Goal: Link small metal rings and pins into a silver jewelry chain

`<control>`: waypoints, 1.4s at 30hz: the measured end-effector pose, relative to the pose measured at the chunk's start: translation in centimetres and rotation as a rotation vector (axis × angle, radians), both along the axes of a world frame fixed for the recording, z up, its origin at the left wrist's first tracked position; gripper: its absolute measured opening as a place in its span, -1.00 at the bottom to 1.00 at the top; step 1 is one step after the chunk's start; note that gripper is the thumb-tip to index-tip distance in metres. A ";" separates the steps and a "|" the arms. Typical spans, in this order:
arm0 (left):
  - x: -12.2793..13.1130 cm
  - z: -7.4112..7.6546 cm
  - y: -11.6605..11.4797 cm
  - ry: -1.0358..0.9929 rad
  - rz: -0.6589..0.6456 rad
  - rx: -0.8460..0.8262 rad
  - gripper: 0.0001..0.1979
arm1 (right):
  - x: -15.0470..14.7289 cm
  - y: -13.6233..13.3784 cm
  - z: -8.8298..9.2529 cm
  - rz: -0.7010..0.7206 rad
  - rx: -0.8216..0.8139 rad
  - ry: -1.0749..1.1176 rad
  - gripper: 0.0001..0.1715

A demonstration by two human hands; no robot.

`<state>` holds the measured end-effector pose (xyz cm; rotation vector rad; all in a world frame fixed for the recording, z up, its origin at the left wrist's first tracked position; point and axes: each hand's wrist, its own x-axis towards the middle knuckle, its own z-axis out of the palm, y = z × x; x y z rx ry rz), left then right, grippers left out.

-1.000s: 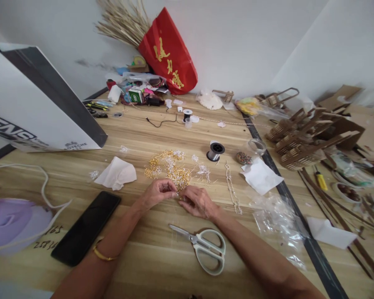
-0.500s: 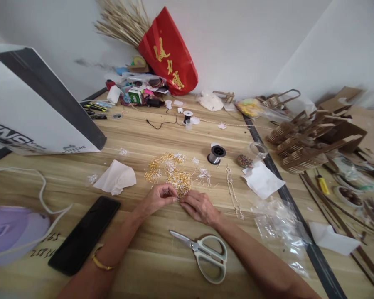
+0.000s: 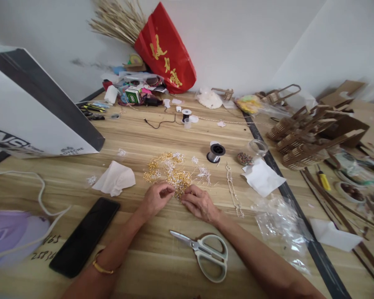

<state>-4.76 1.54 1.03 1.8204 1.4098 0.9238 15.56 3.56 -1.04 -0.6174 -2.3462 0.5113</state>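
Note:
A loose pile of small gold and silver beads [image 3: 178,179] lies in the middle of the wooden table. At its near left edge, my left hand [image 3: 156,199] has thumb and fingertips pinched together. My right hand [image 3: 201,202] is closed in a pinch at the near right edge, its fingers curled. Whatever sits between the fingertips of either hand is too small to make out. Scissors with pale handles [image 3: 211,256] lie just below my right hand. To the right rests a thin beaded chain [image 3: 232,190], and behind it stands a spool of fine wire [image 3: 216,153].
A black phone [image 3: 85,237] and a white cloth [image 3: 114,178] lie on the left, before a large box [image 3: 43,99]. Clear plastic bags [image 3: 280,224], white paper [image 3: 263,177] and small woven baskets [image 3: 299,141] occupy the right. A red bag [image 3: 168,54] leans at the back.
My hands have drawn slightly apart at the near edge of the bead pile, the left shifting a little leftward. The camera view has shifted slightly.

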 end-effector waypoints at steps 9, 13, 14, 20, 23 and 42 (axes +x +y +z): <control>0.1 -0.4 -0.4 0.347 -0.117 0.179 -0.88 | -0.2 0.3 -0.3 -0.023 -0.098 0.091 -0.87; 0.1 -0.6 -0.4 0.416 -0.140 0.188 -0.87 | -0.1 0.4 -0.4 -0.046 -0.119 0.107 -0.88; 0.2 -0.6 -0.4 0.423 -0.141 0.196 -0.87 | -0.1 0.4 -0.4 -0.047 -0.121 0.115 -0.88; 0.4 -1.0 -0.3 0.410 -0.139 0.198 -0.88 | -0.1 0.5 -0.3 -0.053 -0.135 0.184 -0.90; 0.5 -1.0 -0.4 0.395 -0.127 0.194 -0.88 | -0.1 0.5 -0.3 -0.062 -0.134 0.193 -0.90; 1.4 -1.3 -0.2 0.538 -0.102 0.257 -0.86 | -0.1 0.5 -0.3 -0.076 -0.121 0.179 -0.89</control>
